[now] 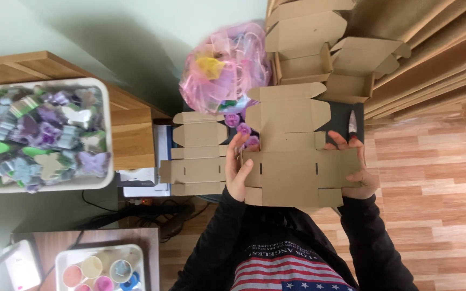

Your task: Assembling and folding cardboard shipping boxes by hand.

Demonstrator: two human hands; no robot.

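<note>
While I look down, my left hand (237,173) and right hand (358,171) grip the flat brown die-cut cardboard box blank (292,156) by its side edges — held before my chest, above more blanks (198,153).

Brown cardboard blank (297,172); pink bag (223,67); white tray (106,134) of purple and green pieces (39,134); black sleeves (217,237).

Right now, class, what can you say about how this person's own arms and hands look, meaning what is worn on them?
Both arms wear long black sleeves down to the wrists. The left hand and right hand are bare: no gloves, and no rings or watch that I can make out. The fingers are uncovered.
</note>
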